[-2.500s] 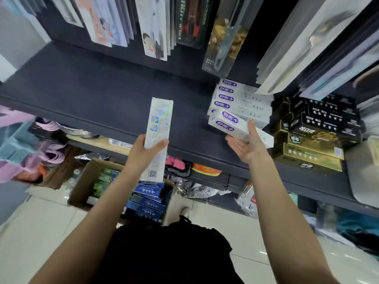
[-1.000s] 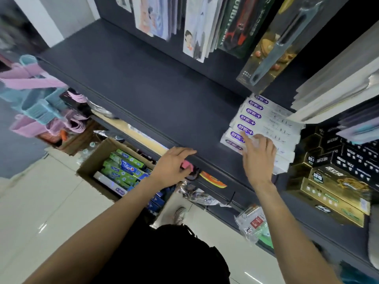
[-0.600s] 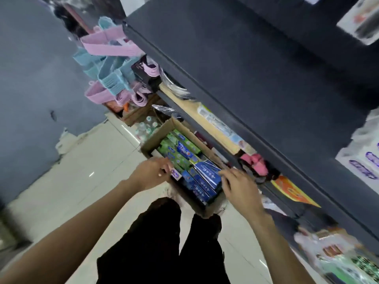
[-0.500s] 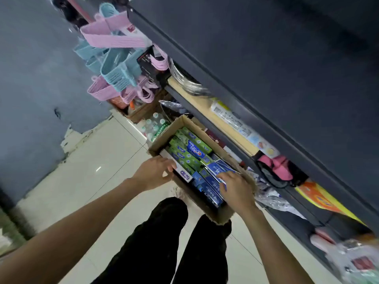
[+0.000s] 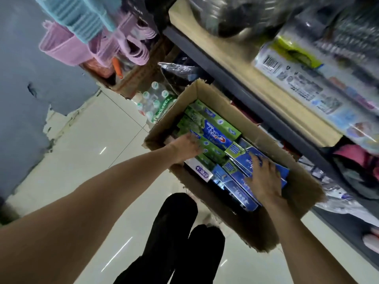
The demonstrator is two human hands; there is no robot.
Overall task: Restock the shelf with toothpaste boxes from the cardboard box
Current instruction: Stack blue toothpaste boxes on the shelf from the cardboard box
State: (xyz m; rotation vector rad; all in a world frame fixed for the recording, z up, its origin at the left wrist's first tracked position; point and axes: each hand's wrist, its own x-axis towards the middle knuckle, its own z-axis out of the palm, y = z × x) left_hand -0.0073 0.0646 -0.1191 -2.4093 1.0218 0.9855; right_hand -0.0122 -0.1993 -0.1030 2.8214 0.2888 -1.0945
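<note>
green toothpaste boxes (image 5: 213,128) | blue boxes (image 5: 240,181) | brown cardboard box (image 5: 303,187) | pink baskets (image 5: 63,48)

Brightness: moderate, even indoor light, cool tint.
Source: overhead; thin streak reflections on glossy floor tiles (image 5: 96,144).
Shadows: soft, dark inside cardboard box (image 5: 242,220) near wall and under shelf (image 5: 235,83).
Blur: heavy motion smear top right, packets (image 5: 303,83) unreadable; hands slightly soft.
Sharpest: centre, green toothpaste boxes (image 5: 213,128).
Distortion: wide-angle, shelf lines tilted, forearms stretched at btm edges.

An open cardboard box (image 5: 303,181) sits on the floor, packed with flat-lying green toothpaste boxes (image 5: 215,128) toward 11 o'clock, blue toothpaste boxes (image 5: 235,177) toward 5 o'clock.
</note>
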